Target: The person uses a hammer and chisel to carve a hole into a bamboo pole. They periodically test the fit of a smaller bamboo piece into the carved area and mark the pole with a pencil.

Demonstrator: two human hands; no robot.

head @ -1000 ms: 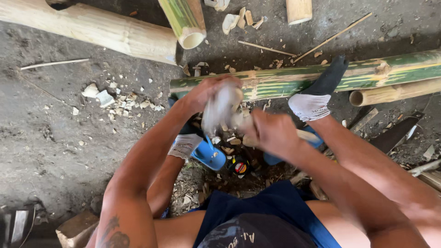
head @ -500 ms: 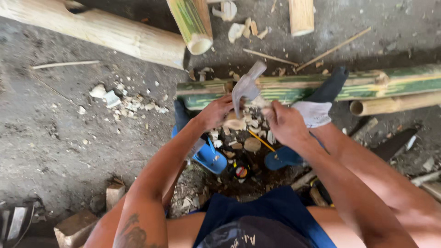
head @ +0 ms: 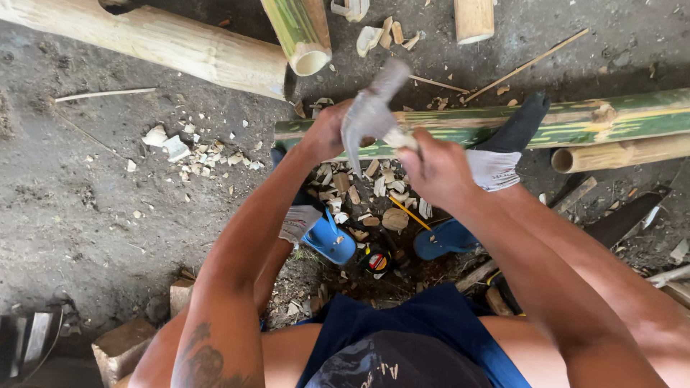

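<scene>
In the head view, you are gripping a blurred grey blade [head: 370, 115] with both hands raised over the green bamboo pole [head: 575, 122] that is lying across the ground. Your left hand [head: 327, 133] is closing around the blade's lower end, and your right hand [head: 438, 169] is wrapping tight around its pale handle, just beside the left. Against the picture half a second ago, the blade is sitting higher and nearer the camera, with its tip now pointing up toward the cut end of the green bamboo piece [head: 302, 36] at the top edge. Your socked foot [head: 503, 147] is pressing on the pole, as it was before. Pale wood chips [head: 359, 190] are lying on the ground under your hands, with blue sandals [head: 330, 241] just below them.
</scene>
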